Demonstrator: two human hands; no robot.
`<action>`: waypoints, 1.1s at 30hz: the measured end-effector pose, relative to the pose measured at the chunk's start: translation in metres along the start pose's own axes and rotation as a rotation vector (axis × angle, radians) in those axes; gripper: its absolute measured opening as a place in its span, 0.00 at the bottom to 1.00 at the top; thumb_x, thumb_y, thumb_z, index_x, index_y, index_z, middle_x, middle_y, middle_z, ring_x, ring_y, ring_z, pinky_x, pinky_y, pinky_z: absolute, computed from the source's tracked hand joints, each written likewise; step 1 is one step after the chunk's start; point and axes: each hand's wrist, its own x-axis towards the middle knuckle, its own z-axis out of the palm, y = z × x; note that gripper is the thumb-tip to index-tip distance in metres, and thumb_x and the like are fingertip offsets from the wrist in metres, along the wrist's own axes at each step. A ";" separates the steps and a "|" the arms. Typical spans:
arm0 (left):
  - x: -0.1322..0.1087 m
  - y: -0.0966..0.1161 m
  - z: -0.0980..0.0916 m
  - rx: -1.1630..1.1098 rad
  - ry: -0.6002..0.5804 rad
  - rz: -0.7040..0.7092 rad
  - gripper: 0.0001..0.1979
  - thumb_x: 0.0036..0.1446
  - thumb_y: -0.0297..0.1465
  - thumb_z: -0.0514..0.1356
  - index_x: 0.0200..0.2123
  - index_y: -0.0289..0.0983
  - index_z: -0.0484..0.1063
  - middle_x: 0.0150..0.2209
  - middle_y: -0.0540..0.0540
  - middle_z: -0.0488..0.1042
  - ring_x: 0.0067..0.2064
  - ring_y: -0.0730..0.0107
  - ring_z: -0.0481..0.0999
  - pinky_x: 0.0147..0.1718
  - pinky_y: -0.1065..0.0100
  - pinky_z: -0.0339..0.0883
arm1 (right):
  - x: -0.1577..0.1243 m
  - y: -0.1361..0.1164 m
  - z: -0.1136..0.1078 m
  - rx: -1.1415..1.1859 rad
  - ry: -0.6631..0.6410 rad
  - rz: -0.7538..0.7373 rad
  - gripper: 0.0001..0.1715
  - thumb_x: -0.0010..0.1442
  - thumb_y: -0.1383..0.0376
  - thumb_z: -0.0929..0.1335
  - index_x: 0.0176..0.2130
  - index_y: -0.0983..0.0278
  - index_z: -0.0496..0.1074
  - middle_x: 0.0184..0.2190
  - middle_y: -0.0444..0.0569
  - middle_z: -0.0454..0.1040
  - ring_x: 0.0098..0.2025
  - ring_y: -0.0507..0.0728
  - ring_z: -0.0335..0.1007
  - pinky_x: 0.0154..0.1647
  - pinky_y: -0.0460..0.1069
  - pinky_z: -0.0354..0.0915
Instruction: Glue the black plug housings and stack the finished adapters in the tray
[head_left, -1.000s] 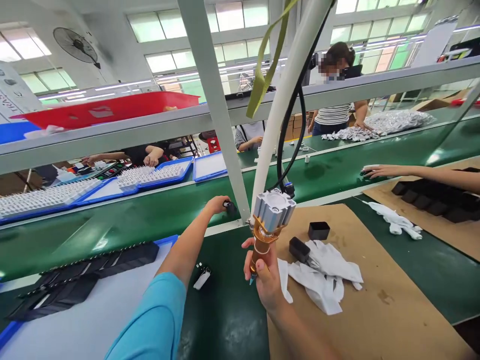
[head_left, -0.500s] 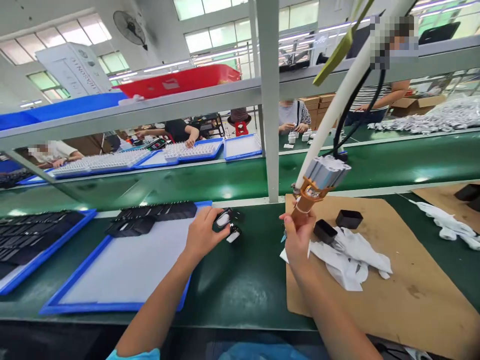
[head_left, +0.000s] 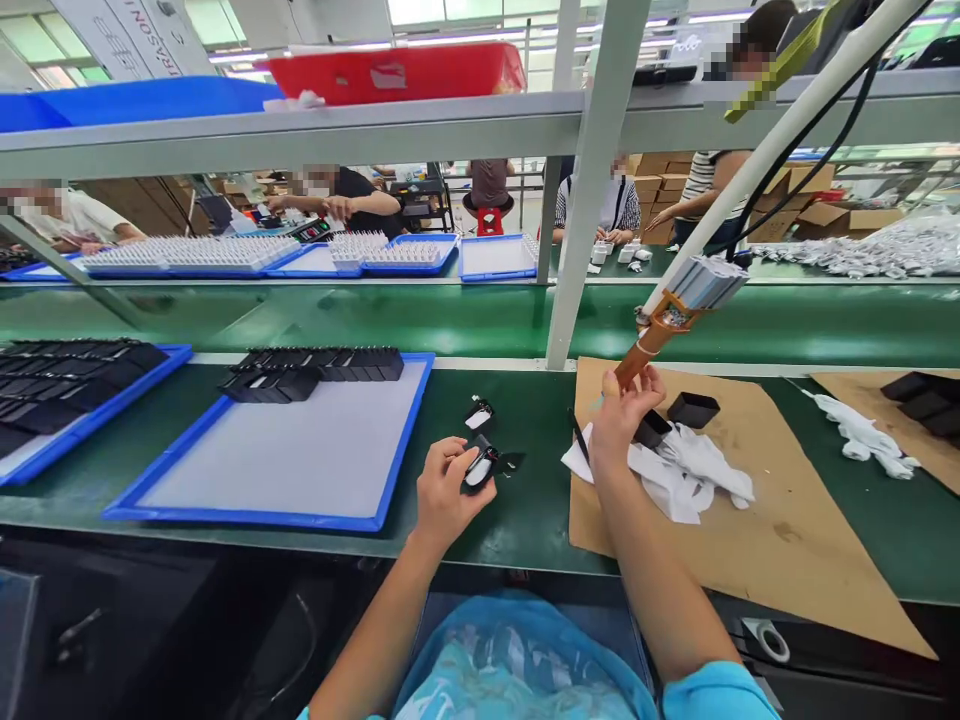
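My left hand point(head_left: 450, 495) is closed on a small black-and-white part point(head_left: 480, 468), held low over the green bench between thumb and fingers. A dark flap or film point(head_left: 511, 463) shows at its right side. Just beyond it, a similar black-and-white part point(head_left: 478, 412) lies on the bench. My right hand point(head_left: 621, 420) has its fingers around the lower end of a brown tube point(head_left: 641, 355), which slants up to grey ribbed blocks point(head_left: 705, 282) by a white pole. A thin black stick point(head_left: 578, 432) shows left of that hand; whether I hold it is unclear.
A blue-rimmed tray point(head_left: 382, 505) with black cases point(head_left: 300, 375) along its back is on the left, beside a fuller tray point(head_left: 176, 360). Brown cardboard point(head_left: 787, 520) on the right bears white gloves point(head_left: 697, 470) and a black box point(head_left: 693, 409). A metal post point(head_left: 581, 220) rises behind. Co-workers sit beyond.
My view has tilted down. My left hand has drawn nearer to me with one black-and-white part, apart from the other one on the bench. My right hand stays at the tube's lower end.
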 end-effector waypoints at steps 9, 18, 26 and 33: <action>-0.010 0.016 -0.033 0.035 0.055 -0.024 0.23 0.50 0.21 0.65 0.48 0.42 0.67 0.42 0.43 0.70 0.43 0.61 0.72 0.40 0.60 0.71 | -0.081 -0.073 -0.035 -0.140 -0.638 -0.017 0.10 0.61 0.57 0.68 0.39 0.61 0.71 0.30 0.45 0.72 0.33 0.54 0.70 0.38 0.51 0.69; -0.040 0.024 -0.024 -0.213 -0.162 -0.254 0.15 0.54 0.28 0.64 0.46 0.41 0.70 0.43 0.44 0.75 0.45 0.62 0.75 0.43 0.60 0.71 | -0.128 -0.058 -0.059 -0.121 -0.938 -0.178 0.12 0.63 0.64 0.66 0.47 0.57 0.74 0.41 0.51 0.76 0.39 0.56 0.75 0.36 0.52 0.75; -0.053 0.008 -0.013 -0.534 -0.712 -0.639 0.17 0.50 0.36 0.66 0.44 0.39 0.73 0.42 0.46 0.79 0.43 0.60 0.77 0.46 0.60 0.70 | -0.119 -0.026 -0.079 -0.032 -1.050 -0.301 0.19 0.63 0.73 0.60 0.45 0.56 0.75 0.42 0.50 0.79 0.52 0.59 0.73 0.51 0.62 0.72; -0.059 0.012 -0.011 -0.454 -0.610 -0.486 0.16 0.54 0.36 0.64 0.46 0.40 0.73 0.43 0.44 0.79 0.44 0.61 0.78 0.45 0.61 0.71 | -0.123 -0.022 -0.084 -0.009 -0.918 -0.115 0.17 0.65 0.69 0.60 0.49 0.58 0.72 0.54 0.54 0.72 0.52 0.57 0.72 0.46 0.56 0.73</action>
